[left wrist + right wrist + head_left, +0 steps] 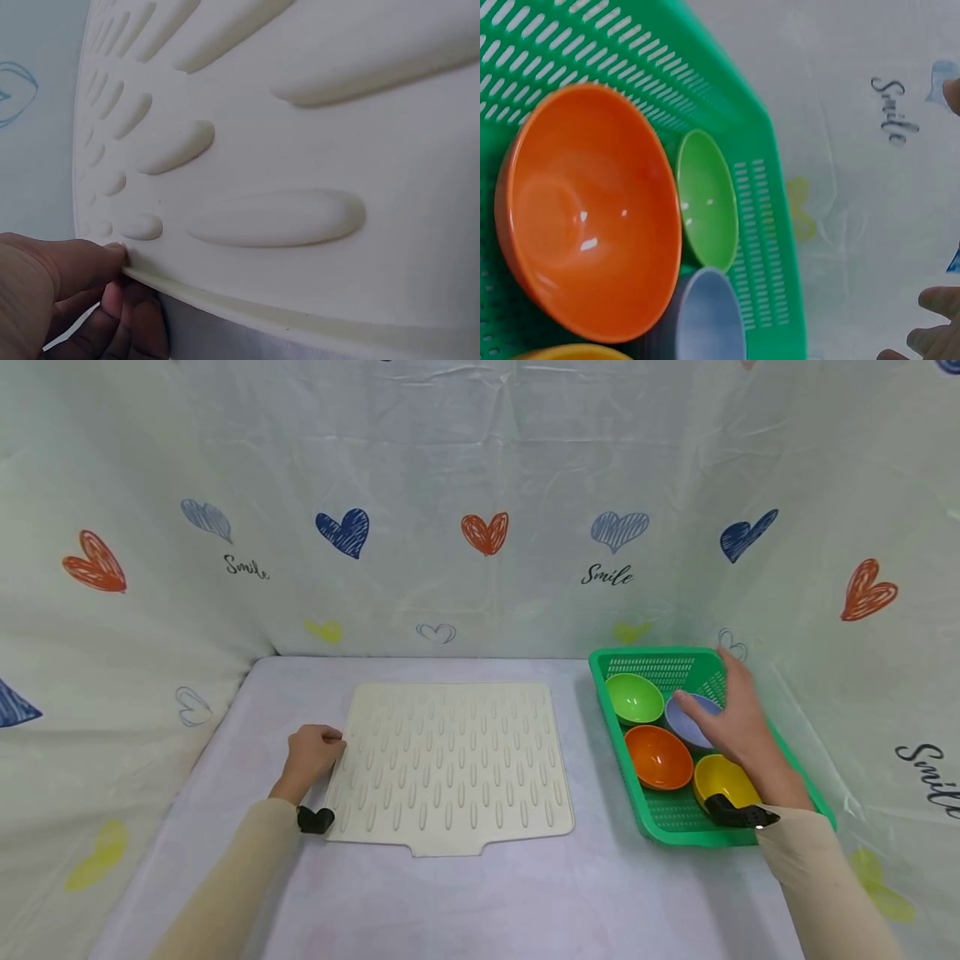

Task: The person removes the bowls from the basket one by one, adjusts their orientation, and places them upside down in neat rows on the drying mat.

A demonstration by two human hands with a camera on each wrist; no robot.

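Note:
My left hand (309, 758) pinches the left edge of a white draining mat (450, 768) with raised oval ridges. In the left wrist view the thumb lies on top of the mat and the fingers are curled beneath its rim. Over the green plastic basket (678, 837) on the right, my right hand (738, 722) is spread, thumb apart from the fingers, above a purple bowl (684, 728). A green bowl (633, 700), an orange bowl (660, 758) and a yellow bowl (726, 779) sit around it. The right wrist view shows fingertips apart from the bowls.
A pale cloth (442, 910) covers the table. Behind and at both sides hangs a white curtain (420, 468) printed with hearts and the word Smile. The basket stands close to the right-hand curtain, its slotted walls surrounding the bowls.

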